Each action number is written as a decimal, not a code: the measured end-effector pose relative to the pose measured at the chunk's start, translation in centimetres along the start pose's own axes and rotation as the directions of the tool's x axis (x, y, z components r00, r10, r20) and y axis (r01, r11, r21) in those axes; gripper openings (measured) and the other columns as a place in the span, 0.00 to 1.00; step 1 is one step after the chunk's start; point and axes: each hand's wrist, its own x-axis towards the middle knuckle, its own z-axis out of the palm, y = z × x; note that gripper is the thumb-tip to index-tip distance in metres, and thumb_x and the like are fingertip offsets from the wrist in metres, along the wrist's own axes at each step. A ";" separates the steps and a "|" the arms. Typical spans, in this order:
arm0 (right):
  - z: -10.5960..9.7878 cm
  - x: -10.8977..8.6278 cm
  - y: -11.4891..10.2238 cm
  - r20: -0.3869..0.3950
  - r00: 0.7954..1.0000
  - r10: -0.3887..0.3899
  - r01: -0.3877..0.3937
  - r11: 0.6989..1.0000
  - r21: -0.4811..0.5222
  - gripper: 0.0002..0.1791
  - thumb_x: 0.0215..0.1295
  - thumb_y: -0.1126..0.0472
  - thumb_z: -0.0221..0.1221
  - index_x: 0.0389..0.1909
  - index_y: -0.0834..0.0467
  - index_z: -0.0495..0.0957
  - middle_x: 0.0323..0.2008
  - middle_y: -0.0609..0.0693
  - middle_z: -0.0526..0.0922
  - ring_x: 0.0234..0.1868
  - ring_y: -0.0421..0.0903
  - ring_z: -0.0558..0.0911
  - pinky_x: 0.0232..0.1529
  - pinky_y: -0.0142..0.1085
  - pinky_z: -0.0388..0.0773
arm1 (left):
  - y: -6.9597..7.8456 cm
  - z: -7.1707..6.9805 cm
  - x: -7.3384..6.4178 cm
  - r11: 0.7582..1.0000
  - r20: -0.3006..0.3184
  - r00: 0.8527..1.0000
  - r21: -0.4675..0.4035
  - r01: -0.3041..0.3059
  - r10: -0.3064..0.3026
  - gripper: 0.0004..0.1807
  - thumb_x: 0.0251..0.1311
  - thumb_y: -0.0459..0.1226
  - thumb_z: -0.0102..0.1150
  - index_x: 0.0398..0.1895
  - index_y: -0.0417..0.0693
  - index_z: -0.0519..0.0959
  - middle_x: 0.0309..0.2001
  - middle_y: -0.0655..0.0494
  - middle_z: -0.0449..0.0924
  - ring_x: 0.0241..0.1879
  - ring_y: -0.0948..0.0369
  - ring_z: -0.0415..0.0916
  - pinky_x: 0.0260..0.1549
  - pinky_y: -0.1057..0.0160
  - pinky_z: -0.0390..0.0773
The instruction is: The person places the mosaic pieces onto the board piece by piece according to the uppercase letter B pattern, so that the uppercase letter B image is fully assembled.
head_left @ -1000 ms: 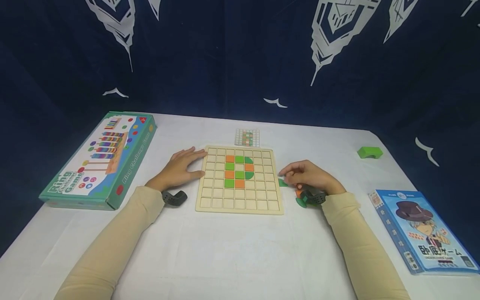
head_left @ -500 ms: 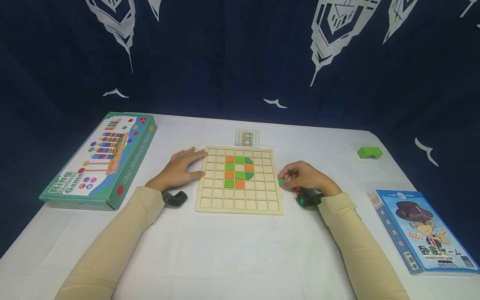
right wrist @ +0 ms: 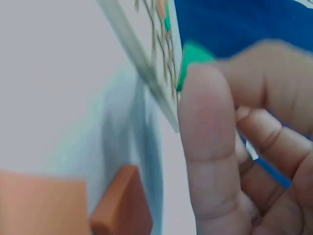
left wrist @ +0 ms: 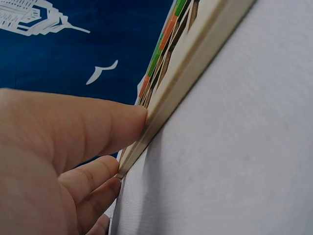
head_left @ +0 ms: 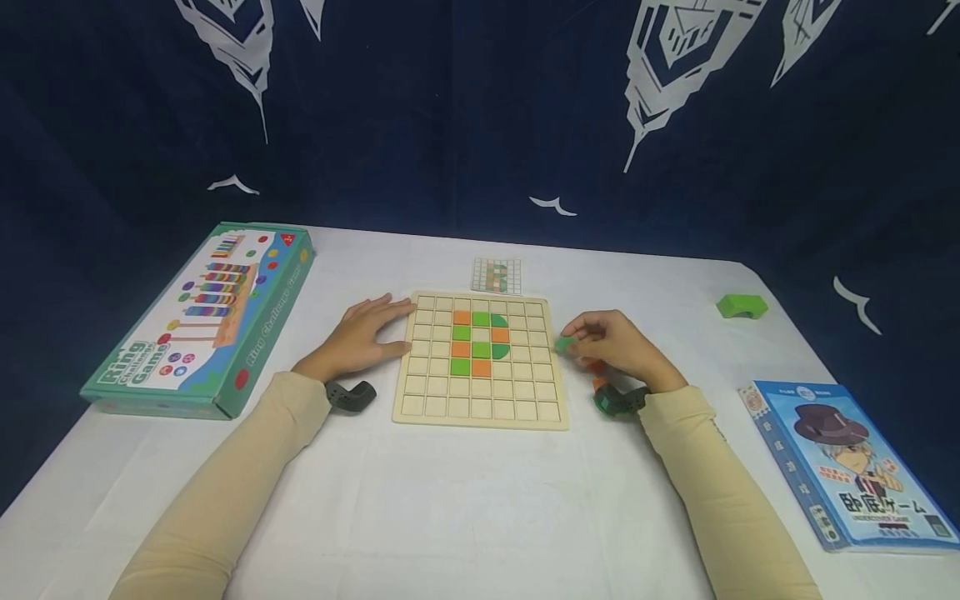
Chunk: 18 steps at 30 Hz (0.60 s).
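A wooden grid board (head_left: 442, 406) lies mid-table, with orange and green pieces set in several of its squares; two of the green ones have a rounded side. My left hand (head_left: 358, 340) rests at the board's left edge, fingers extended, and in the left wrist view the thumb (left wrist: 122, 125) touches that edge. Just off the right edge, my right hand (head_left: 622, 350) pinches a green tile (right wrist: 193, 56) between thumb and forefinger. The fingers cover part of that tile. Orange pieces (right wrist: 128, 203) lie below this hand, partly hidden in the head view.
Behind the board lies a small pattern card (head_left: 496, 276). A green game box (head_left: 202, 321) stands at the left, a blue game box (head_left: 855, 467) at the right. A green arch block (head_left: 742, 306) sits at the back right. Dark green pieces (head_left: 602, 402) lie under the right wrist.
My right hand has pinched the green tile and lifted it from the table beside the board, moving slightly away from me. The left hand has stayed in place.
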 end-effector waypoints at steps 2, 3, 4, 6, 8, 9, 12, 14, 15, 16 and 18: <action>0.0 0.0 -0.2 -0.012 1.000 0.018 -0.018 0.999 0.038 0.14 0.71 0.70 0.65 0.53 0.74 0.82 0.38 0.55 0.86 0.33 0.41 0.87 0.36 0.31 0.87 | 0.0 0.0 0.0 1.000 -0.002 1.000 0.001 -0.002 0.002 0.39 0.71 0.45 0.63 0.83 0.44 0.67 0.84 0.46 0.61 0.86 0.43 0.46 0.84 0.42 0.38; 0.1 0.0 -0.3 -0.019 0.999 0.028 -0.027 0.998 0.057 0.15 0.71 0.70 0.65 0.54 0.74 0.82 0.38 0.55 0.87 0.33 0.40 0.87 0.37 0.31 0.87 | 0.0 0.0 0.0 1.000 -0.002 1.000 0.002 -0.004 0.004 0.39 0.71 0.45 0.63 0.83 0.44 0.67 0.84 0.46 0.61 0.86 0.43 0.46 0.84 0.42 0.38; 0.1 -0.1 -0.5 -0.027 0.999 0.037 -0.035 0.996 0.077 0.15 0.72 0.69 0.64 0.54 0.75 0.81 0.39 0.55 0.87 0.34 0.39 0.88 0.39 0.30 0.88 | 0.0 0.0 0.0 1.000 -0.003 1.000 0.001 -0.005 0.005 0.39 0.71 0.44 0.63 0.83 0.44 0.67 0.84 0.46 0.61 0.86 0.43 0.46 0.84 0.42 0.38; 0.3 -0.1 -0.7 -0.039 0.998 0.058 -0.052 0.991 0.127 0.16 0.74 0.70 0.63 0.57 0.77 0.80 0.41 0.56 0.88 0.36 0.37 0.89 0.43 0.30 0.89 | 0.0 0.0 0.0 1.000 -0.004 1.000 0.001 -0.006 0.006 0.39 0.71 0.44 0.63 0.83 0.44 0.67 0.84 0.46 0.61 0.86 0.43 0.46 0.84 0.41 0.38; 0.4 -0.1 -0.9 -0.051 0.996 0.074 -0.065 0.985 0.158 0.18 0.75 0.70 0.61 0.59 0.77 0.79 0.44 0.57 0.88 0.37 0.35 0.89 0.45 0.30 0.88 | 0.1 0.0 0.0 1.000 -0.002 1.000 0.001 -0.005 0.005 0.39 0.71 0.44 0.63 0.83 0.43 0.67 0.84 0.46 0.61 0.86 0.43 0.46 0.84 0.42 0.38; 0.5 -0.1 -1.0 -0.053 0.995 0.080 -0.070 0.982 0.176 0.18 0.75 0.70 0.61 0.60 0.77 0.78 0.46 0.57 0.88 0.38 0.35 0.89 0.45 0.29 0.88 | 0.1 0.0 0.0 1.000 -0.001 1.000 0.000 -0.005 0.005 0.39 0.71 0.44 0.63 0.83 0.43 0.67 0.84 0.46 0.61 0.86 0.43 0.46 0.84 0.42 0.38; 0.8 -0.1 -1.3 -0.034 0.996 0.085 -0.076 0.973 0.217 0.19 0.76 0.70 0.59 0.61 0.78 0.77 0.46 0.56 0.89 0.39 0.35 0.90 0.47 0.29 0.88 | 0.2 -0.1 -0.1 1.000 0.002 1.000 0.001 -0.002 0.002 0.39 0.71 0.44 0.63 0.83 0.43 0.66 0.84 0.45 0.61 0.86 0.43 0.46 0.84 0.42 0.38; 1.0 -0.2 -1.5 -0.011 0.996 0.083 -0.078 0.968 0.239 0.19 0.76 0.70 0.58 0.61 0.78 0.76 0.45 0.55 0.90 0.39 0.35 0.90 0.47 0.30 0.88 | 0.2 -0.1 -0.1 1.000 0.003 1.000 0.003 -0.002 0.002 0.39 0.71 0.44 0.63 0.83 0.43 0.66 0.84 0.46 0.61 0.86 0.43 0.46 0.84 0.42 0.38; 1.2 -0.1 -1.7 0.003 0.997 0.082 -0.081 0.965 0.250 0.18 0.77 0.69 0.57 0.60 0.78 0.76 0.44 0.56 0.90 0.39 0.36 0.91 0.46 0.30 0.88 | 0.2 -0.1 -0.1 1.000 0.003 1.000 0.004 -0.002 0.002 0.39 0.71 0.44 0.63 0.83 0.43 0.66 0.84 0.46 0.61 0.86 0.43 0.46 0.84 0.42 0.38; 1.4 -0.1 -1.8 0.016 0.997 0.082 -0.083 0.963 0.256 0.18 0.77 0.69 0.57 0.60 0.78 0.75 0.44 0.57 0.91 0.39 0.37 0.91 0.46 0.31 0.89 | 0.2 -0.1 -0.1 1.000 0.003 1.000 0.005 -0.001 0.001 0.39 0.71 0.44 0.63 0.83 0.43 0.66 0.84 0.46 0.61 0.86 0.43 0.45 0.84 0.42 0.38; 1.7 0.0 -2.2 0.035 0.996 0.085 -0.091 0.963 0.254 0.18 0.76 0.69 0.57 0.60 0.78 0.75 0.44 0.58 0.91 0.39 0.39 0.91 0.46 0.33 0.90 | 0.2 0.0 -0.1 1.000 0.003 1.000 0.007 0.001 -0.001 0.39 0.71 0.44 0.63 0.83 0.44 0.66 0.84 0.46 0.61 0.86 0.43 0.45 0.84 0.42 0.38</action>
